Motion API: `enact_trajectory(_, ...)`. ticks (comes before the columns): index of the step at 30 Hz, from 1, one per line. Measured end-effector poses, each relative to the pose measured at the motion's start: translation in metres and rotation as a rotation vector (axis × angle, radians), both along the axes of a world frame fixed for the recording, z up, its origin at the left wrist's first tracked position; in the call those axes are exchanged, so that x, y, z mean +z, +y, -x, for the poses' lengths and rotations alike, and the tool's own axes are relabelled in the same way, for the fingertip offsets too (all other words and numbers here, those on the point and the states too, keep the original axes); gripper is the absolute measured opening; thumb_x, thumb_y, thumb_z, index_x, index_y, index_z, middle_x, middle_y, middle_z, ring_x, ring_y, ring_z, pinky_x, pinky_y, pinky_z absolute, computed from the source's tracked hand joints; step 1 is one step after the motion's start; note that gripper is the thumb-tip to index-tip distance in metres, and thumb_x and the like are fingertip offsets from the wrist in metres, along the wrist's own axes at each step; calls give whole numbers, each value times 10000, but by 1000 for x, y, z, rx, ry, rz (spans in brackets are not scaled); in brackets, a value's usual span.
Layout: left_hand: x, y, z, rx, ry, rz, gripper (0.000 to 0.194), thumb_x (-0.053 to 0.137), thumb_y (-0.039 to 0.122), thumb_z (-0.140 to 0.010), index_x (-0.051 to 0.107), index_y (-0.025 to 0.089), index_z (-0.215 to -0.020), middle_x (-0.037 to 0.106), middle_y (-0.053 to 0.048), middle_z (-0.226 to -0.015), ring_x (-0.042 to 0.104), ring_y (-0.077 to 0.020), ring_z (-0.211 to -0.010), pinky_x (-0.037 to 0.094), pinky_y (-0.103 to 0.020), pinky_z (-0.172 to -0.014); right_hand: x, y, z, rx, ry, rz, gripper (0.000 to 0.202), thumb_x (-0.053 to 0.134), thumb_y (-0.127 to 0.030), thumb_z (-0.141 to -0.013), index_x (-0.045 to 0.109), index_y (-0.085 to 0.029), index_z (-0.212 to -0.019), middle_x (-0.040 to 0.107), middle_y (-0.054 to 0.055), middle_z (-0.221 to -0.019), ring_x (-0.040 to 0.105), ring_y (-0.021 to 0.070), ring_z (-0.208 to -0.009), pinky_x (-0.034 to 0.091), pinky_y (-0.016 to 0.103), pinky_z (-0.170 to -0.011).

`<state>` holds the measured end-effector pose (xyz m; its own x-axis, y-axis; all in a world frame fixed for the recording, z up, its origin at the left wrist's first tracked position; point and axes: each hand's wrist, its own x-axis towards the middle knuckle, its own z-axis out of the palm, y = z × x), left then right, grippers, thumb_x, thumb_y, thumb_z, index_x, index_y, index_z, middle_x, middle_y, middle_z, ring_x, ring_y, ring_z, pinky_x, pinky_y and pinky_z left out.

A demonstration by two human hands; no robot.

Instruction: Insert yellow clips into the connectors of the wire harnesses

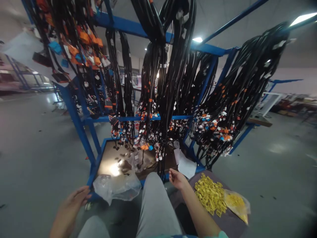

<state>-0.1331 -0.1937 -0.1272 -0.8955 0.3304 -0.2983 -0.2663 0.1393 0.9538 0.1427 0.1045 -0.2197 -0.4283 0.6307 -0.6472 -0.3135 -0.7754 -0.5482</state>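
Note:
My left hand (pixel 77 197) is at the lower left, beside a clear plastic bag (pixel 117 188) and apart from it. Its fingers are stretched out, slightly bent, with nothing visible in them. Near the foot of the hanging black wire harnesses (pixel 164 99), my right hand (pixel 177 179) has its fingers curled in, the fingertips close together. Whether anything small sits between them I cannot make out. To the right of that forearm, a heap of small yellow plastic pieces (pixel 210 195) lies on a dark padded surface (pixel 229 224), alongside a clear bag of yellow pieces (pixel 236 203).
A blue metal rack (pixel 79 122) carries harness bundles with orange, white and blue connectors. More bundles (pixel 237 89) hang at its right end. White paper sheets (pixel 187 165) and crumpled plastic (pixel 140 162) lie on the rack's base board (pixel 106 158). My knees reach close to it.

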Motion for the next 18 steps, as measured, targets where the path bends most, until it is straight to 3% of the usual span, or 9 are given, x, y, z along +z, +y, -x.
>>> enact_trajectory(5,9,5,-4,-30,-17,8,293,664,340,-447,623,184,-692,656,-2,-589,588,-146,-606,473,-210,-545,-1,2,-35,-98,-42,15,184,489,-104,-879,535,-155,-708,584,-41,-468,537,67,-349,441,153,-374)
enact_trajectory(9,14,15,1,-71,13,4,367,687,358,-404,620,182,-720,653,-13,-601,591,-181,-655,474,-258,-606,-2,6,-45,-146,-78,32,198,512,-94,-862,516,-160,-675,562,-53,-445,518,56,-334,424,141,-368)
enact_trajectory(13,21,31,10,-92,39,-2,385,686,386,-384,624,189,-710,656,-29,-634,588,-216,-696,468,-305,-653,2,16,-28,-137,-92,25,197,516,-88,-850,506,-162,-668,554,-55,-444,512,50,-335,421,132,-381)
enact_trajectory(18,25,52,33,-149,73,-29,391,699,418,-401,628,200,-718,678,-47,-675,600,-259,-751,469,-348,-709,4,32,18,-51,-91,-19,142,548,-94,-811,518,-164,-692,570,-47,-468,526,65,-354,416,150,-381)
